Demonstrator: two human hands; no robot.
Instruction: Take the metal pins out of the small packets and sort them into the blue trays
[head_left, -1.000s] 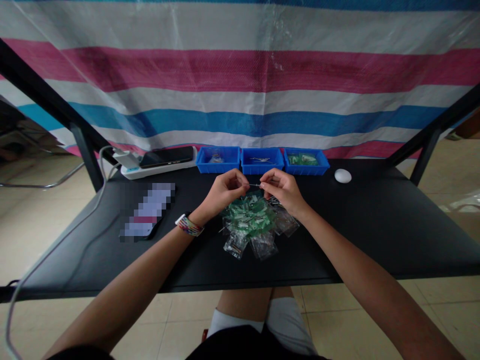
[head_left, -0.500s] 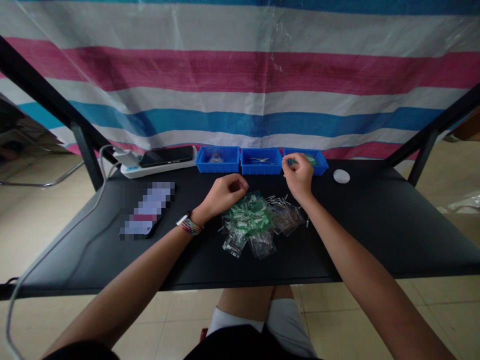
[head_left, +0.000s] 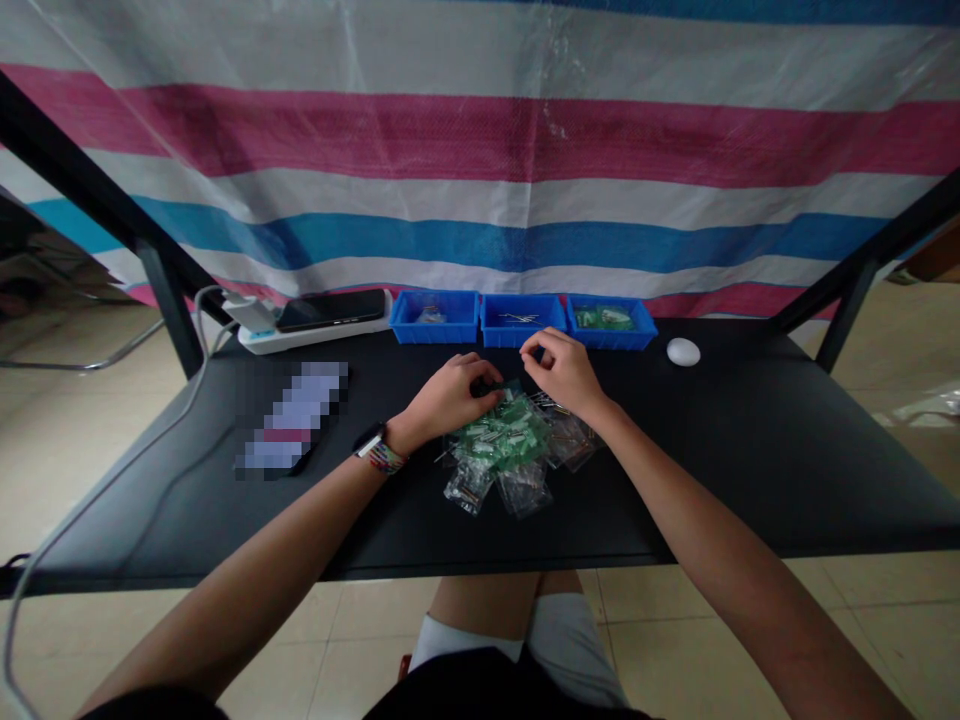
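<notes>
Nearest to me, the seated person's knees (head_left: 487, 612) show below the front edge of the black table (head_left: 750, 450). Two clear bags (head_left: 523, 490) fan out from the pile towards the middle of that edge, flat, glossy and creased, with small coppery pieces visible in the left one. Behind them, at the table's centre, lies the heap of green bags (head_left: 506, 440): thin, see-through, overlapping at many angles, with pale oblong shapes showing through. Further clear bags with brownish contents (head_left: 574, 440) lie against its right side, and slim silvery pins (head_left: 551, 402) lie loose behind these.

Towards the left edge rests a phone (head_left: 296, 420), its screen blurred out. The left hand (head_left: 454, 392), a patterned band (head_left: 386, 459) at its wrist, is curled with thumb and fingers apart at the heap's rear left margin; whether it grips a bag cannot be told. The right hand (head_left: 566, 370) hovers behind the heap, thumb and forefinger drawn close; anything between them is too small to make out.

Along the back edge stand three blue bins (head_left: 615, 341), the middle one containing pins, the right one green bags. A white oval object (head_left: 683, 352) lies nearer the back right corner.
</notes>
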